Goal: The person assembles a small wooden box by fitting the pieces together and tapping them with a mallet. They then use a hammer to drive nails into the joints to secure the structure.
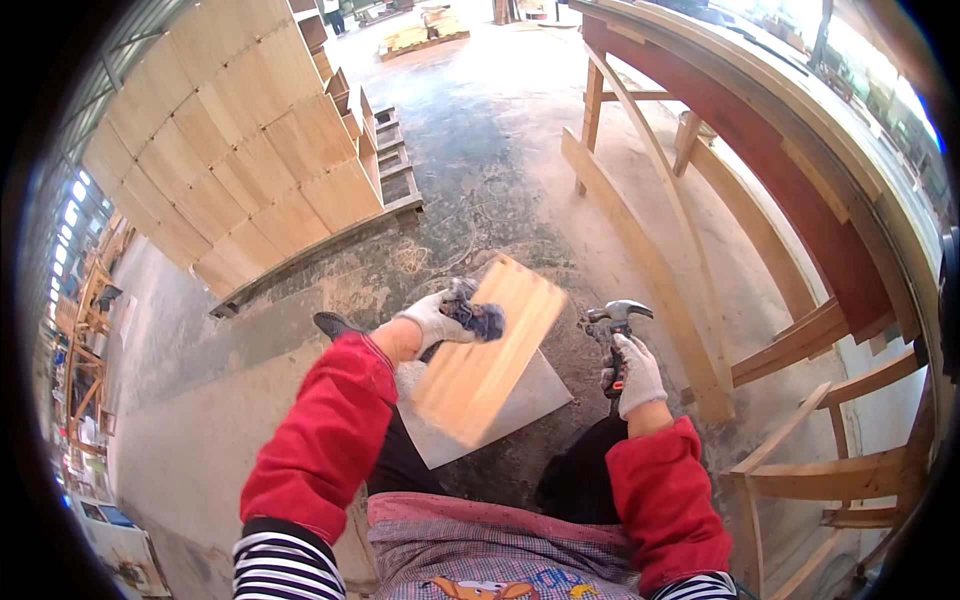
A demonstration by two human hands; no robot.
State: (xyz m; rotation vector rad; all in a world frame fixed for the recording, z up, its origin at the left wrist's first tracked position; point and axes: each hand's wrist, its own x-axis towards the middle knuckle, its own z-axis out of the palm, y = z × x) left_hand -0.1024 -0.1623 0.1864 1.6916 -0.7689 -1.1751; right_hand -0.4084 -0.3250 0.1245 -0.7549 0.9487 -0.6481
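Note:
My left hand [440, 316], in a white glove with dark coated fingers, is closed on a light wooden board [488, 372]. The board is tilted in front of me and slightly smeared by motion. Its dark fingers lie over the upper face near the left edge. To the right, my right hand [638, 376], gloved too, grips a claw hammer [620, 310] by its handle, the metal head pointing up and away from me. Board and hammer are apart. Beneath the board, a pale flat sheet [540, 392] lies on the floor, partly hidden by it.
A tall stack of wooden boxes [240, 130] stands on a pallet [400, 205] at the far left. On the right is a long workbench [740, 110] with slanting timber legs and braces [640, 260]. More timber [425, 38] lies piled at the back.

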